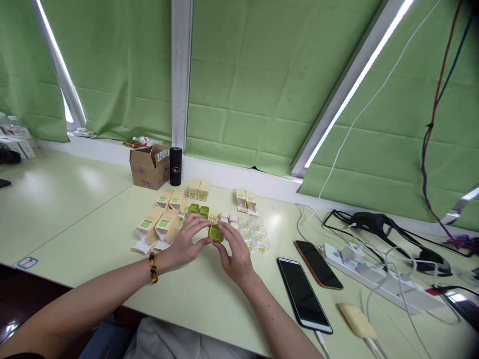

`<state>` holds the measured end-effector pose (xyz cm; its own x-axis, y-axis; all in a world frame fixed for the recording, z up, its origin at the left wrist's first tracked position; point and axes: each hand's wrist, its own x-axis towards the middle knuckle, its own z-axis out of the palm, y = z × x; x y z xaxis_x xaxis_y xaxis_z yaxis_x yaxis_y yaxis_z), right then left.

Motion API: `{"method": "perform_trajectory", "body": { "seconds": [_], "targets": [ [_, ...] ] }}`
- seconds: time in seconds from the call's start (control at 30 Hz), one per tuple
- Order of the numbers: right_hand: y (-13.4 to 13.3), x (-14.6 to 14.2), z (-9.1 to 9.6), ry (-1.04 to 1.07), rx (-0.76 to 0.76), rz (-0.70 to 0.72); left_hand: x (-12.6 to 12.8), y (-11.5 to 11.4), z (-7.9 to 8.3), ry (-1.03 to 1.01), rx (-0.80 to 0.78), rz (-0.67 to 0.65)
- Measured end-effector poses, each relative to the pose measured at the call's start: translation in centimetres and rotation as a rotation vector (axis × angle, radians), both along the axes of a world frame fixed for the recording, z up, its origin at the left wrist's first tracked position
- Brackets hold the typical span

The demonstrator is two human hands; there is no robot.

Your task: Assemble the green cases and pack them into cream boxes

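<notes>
Both my hands meet over the pale green table (pixel 93 209) around a small olive-green case (pixel 216 233). My left hand (pixel 189 242), with a bead bracelet at the wrist, pinches the case from the left. My right hand (pixel 235 252) grips it from the right and below, fingers curled. Behind the hands lie more green cases (pixel 199 209), small tan cartons (pixel 164 227) with green panels, some with flaps open, and several clear plastic capsules (pixel 254 234) with yellow contents.
A brown cardboard box (pixel 149 167) and a black cylinder (pixel 175 166) stand near the window sill. Two phones (pixel 304 294) (pixel 318 257), a cream mouse-like object (pixel 357 321), a white power strip (pixel 374 276) and tangled cables lie to the right.
</notes>
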<state>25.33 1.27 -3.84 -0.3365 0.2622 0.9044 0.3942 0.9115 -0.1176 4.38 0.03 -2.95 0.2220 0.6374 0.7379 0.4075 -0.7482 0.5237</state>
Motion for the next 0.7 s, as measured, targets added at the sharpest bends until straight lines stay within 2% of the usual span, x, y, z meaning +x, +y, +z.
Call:
{"method": "perform_trajectory", "body": {
  "seconds": [0.23, 0.47, 0.6, 0.7],
  "targets": [
    [-0.42, -0.09, -0.5, -0.037, -0.079, 0.046, 0.17, 0.34, 0.22, -0.12, -0.248, 0.061],
    [-0.03, -0.31, -0.94, -0.019, -0.097, 0.042, 0.45, 0.38, -0.08, -0.087, -0.346, 0.024],
    [-0.33, -0.47, -0.71, 0.029, -0.245, 0.101, 0.72, 0.39, -0.34, -0.118, -0.459, -0.03],
    [-0.52, -0.67, -0.53, 0.104, -0.437, 0.151, 0.65, 0.4, -0.39, -0.094, -0.499, -0.052]
  ]
}}
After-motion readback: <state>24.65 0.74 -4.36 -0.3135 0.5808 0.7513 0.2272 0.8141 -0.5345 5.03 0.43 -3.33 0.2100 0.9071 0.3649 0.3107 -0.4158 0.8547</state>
